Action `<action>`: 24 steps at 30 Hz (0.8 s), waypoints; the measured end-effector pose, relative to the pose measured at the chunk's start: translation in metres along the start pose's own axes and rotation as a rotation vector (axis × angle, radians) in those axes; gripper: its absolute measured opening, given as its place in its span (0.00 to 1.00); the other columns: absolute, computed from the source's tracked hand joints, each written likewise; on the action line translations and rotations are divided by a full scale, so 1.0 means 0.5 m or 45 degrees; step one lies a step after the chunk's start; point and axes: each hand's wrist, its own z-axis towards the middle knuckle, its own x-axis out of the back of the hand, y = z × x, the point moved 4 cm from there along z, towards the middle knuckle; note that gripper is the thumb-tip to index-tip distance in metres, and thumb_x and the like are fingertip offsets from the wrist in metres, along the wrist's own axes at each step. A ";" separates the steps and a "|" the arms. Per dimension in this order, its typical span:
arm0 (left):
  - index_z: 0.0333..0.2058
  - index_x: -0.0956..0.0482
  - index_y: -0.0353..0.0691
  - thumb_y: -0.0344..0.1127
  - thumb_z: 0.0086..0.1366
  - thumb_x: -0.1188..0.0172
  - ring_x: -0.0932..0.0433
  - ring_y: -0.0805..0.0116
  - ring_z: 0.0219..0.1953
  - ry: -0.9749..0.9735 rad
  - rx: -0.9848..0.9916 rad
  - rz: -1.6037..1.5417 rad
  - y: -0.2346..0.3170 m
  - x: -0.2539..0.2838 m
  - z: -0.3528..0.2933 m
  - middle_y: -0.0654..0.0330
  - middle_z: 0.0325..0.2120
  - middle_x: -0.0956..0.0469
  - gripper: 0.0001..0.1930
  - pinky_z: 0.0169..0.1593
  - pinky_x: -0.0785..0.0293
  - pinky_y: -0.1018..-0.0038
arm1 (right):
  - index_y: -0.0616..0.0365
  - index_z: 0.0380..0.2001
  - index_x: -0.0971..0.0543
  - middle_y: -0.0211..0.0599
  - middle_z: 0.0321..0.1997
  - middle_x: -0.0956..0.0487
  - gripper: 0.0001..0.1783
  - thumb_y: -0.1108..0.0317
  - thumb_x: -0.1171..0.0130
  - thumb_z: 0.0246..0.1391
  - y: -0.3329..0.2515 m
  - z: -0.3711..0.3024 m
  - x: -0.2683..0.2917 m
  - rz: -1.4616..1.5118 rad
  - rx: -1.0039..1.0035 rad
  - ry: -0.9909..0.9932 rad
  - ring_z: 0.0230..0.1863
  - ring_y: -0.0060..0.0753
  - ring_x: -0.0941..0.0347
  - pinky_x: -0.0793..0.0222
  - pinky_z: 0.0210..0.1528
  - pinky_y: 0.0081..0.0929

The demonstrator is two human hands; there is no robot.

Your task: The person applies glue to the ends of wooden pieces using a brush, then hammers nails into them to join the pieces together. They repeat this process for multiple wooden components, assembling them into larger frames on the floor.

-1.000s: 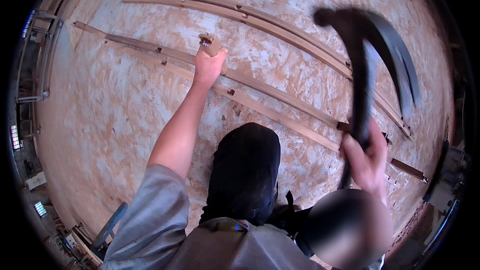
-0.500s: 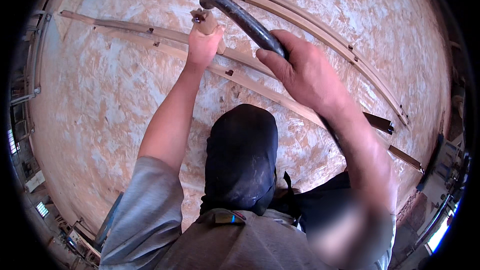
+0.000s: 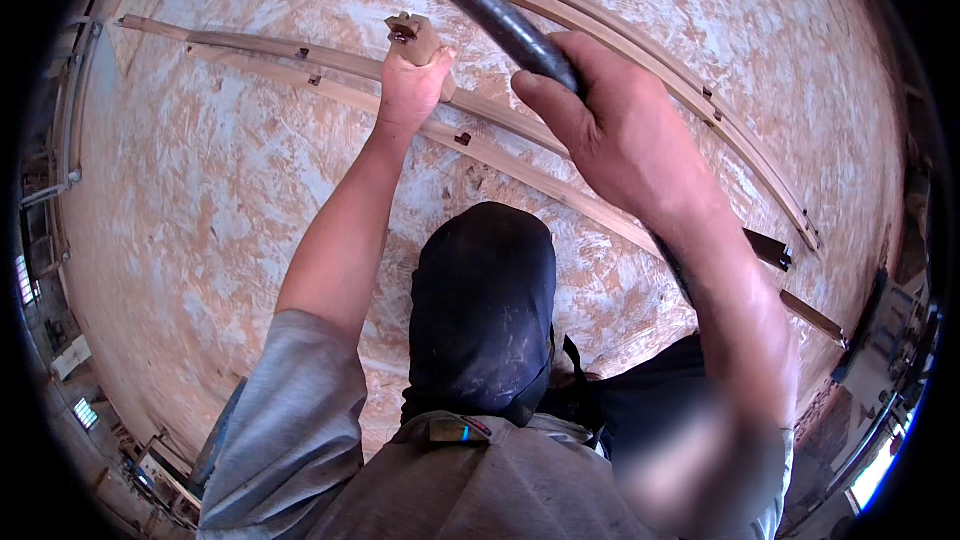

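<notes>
My left hand (image 3: 412, 90) is wrapped round a short wooden piece (image 3: 412, 38), held upright with its notched end uppermost. A dark opening shows in that end. In my right hand (image 3: 625, 130) is a hammer (image 3: 490, 8) with a dark, worn handle. Its head is raised above and apart from the wooden piece, partly cut off by the top edge of the picture. Behind the left hand, two long wooden strips (image 3: 520, 164) with small dark notches lie slantwise on the pale, mottled work surface (image 3: 250, 180).
Farther off lies another pair of long notched strips (image 3: 640, 42), curving to the right. Dark-ended pieces (image 3: 768, 250) show beside my right forearm. A rounded dark cloth shape (image 3: 485, 310) fills the near middle. Workshop clutter (image 3: 150, 480) lines the rim.
The hammer has risen away from the top of the wooden piece, its head now partly out of the picture. My right hand has shifted slightly; the left keeps its grip.
</notes>
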 end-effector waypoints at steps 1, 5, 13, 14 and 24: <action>0.38 0.26 0.35 0.28 0.58 0.34 0.23 0.74 0.35 0.005 0.033 0.005 0.001 -0.004 0.000 0.62 0.32 0.22 0.12 0.41 0.26 0.74 | 0.65 0.36 0.25 0.56 0.24 0.22 0.20 0.54 0.45 0.61 0.000 -0.005 -0.001 0.026 -0.020 0.023 0.29 0.58 0.23 0.28 0.33 0.46; 0.38 0.26 0.36 0.28 0.58 0.35 0.24 0.74 0.34 0.020 0.094 0.049 0.016 -0.019 -0.007 0.63 0.32 0.22 0.11 0.41 0.26 0.75 | 0.65 0.35 0.25 0.55 0.23 0.23 0.21 0.53 0.44 0.60 0.018 0.008 -0.017 -0.160 0.031 -0.042 0.28 0.57 0.23 0.28 0.31 0.45; 0.36 0.26 0.36 0.27 0.58 0.35 0.24 0.74 0.34 -0.018 0.090 0.015 0.013 -0.014 -0.005 0.63 0.30 0.22 0.09 0.40 0.26 0.74 | 0.63 0.37 0.24 0.52 0.22 0.22 0.21 0.52 0.45 0.61 0.004 -0.009 0.001 -0.073 0.015 0.043 0.28 0.54 0.22 0.27 0.30 0.44; 0.37 0.26 0.36 0.27 0.58 0.35 0.24 0.75 0.34 -0.014 0.082 -0.043 0.017 -0.019 -0.008 0.64 0.31 0.23 0.10 0.40 0.27 0.74 | 0.63 0.37 0.24 0.52 0.22 0.22 0.20 0.52 0.45 0.61 0.017 -0.006 -0.010 -0.151 -0.044 -0.039 0.28 0.54 0.22 0.27 0.30 0.44; 0.36 0.27 0.37 0.26 0.58 0.36 0.25 0.76 0.33 0.018 0.067 -0.049 0.022 -0.030 -0.016 0.65 0.31 0.23 0.10 0.39 0.27 0.75 | 0.63 0.35 0.25 0.54 0.23 0.22 0.20 0.53 0.46 0.61 0.024 -0.022 -0.008 -0.057 0.008 0.037 0.29 0.56 0.22 0.27 0.31 0.45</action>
